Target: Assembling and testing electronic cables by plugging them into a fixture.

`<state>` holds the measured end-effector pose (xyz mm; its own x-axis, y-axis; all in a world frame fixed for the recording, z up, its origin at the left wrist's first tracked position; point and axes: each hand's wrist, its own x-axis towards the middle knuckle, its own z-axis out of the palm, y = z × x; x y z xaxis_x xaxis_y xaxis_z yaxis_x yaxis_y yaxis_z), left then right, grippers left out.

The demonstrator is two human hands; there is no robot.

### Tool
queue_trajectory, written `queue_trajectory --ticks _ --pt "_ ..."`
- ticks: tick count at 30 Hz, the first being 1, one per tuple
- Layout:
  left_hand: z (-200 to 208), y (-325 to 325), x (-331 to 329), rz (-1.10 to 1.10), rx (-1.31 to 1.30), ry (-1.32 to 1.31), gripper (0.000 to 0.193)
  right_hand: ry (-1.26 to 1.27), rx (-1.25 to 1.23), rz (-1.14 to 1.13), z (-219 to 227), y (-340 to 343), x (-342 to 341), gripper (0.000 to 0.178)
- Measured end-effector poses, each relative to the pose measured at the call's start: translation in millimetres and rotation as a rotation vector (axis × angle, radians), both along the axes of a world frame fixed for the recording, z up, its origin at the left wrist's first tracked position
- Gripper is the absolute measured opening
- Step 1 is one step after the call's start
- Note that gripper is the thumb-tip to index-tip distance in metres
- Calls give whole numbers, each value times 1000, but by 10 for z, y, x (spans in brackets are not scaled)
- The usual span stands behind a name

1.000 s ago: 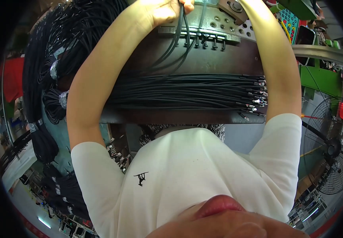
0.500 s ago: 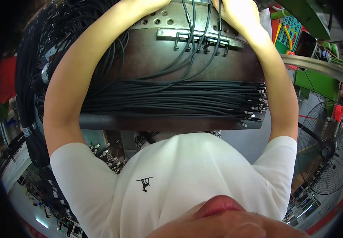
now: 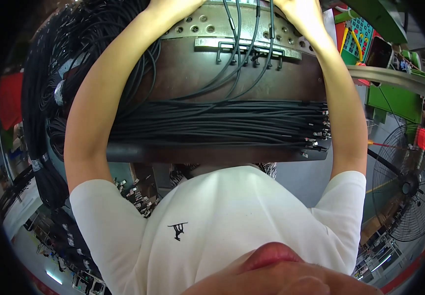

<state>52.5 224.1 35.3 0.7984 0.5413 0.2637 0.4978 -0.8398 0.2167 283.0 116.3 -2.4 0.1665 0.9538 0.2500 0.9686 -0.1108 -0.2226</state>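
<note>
My left hand point(image 3: 180, 7) and my right hand point(image 3: 299, 11) reach to the far side of the bench, and the top edge of the picture cuts off their fingers. What they hold, if anything, is out of sight. Between them several black cables point(image 3: 239, 29) run up past a metal plate with holes point(image 3: 192, 25). Those cables pass through a slotted black holder point(image 3: 251, 50) on a metal bar point(image 3: 206, 44). Nearer to me, a thick row of black cables point(image 3: 212, 120) lies across the brown bench, its small metal connectors point(image 3: 320, 132) at the right end.
Large bundles of black cable point(image 3: 37, 113) hang at the left. To the right are a fan in a wire cage point(image 3: 404, 187), a curved metal rail point(image 3: 394, 73), a phone point(image 3: 379, 51) and yellow-handled pliers point(image 3: 354, 43). Below the bench's front edge point(image 3: 212, 155) lie more connectors point(image 3: 141, 199).
Both forearms have shifted slightly, the left one to the right. My right hand has moved a little up and more of the holed plate shows. The cables stay in the holder.
</note>
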Motion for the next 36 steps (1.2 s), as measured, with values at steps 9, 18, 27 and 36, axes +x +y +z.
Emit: queue_trajectory --ticks 9,18,27,36 --pt "63 -1231 -1088 -338 -163 -152 46 323 421 -3 288 -1980 -401 34" --pt "-945 -2358 -2703 596 -875 516 29 338 -126 -384 -1258 -4000 -947 39" --pt "-1658 -2536 -3117 239 -181 602 37 564 -24 -309 -1502 -3864 -911 34" --pt "-1373 -2373 -2841 334 -406 550 26 396 47 -316 -1518 -3787 -902 25"
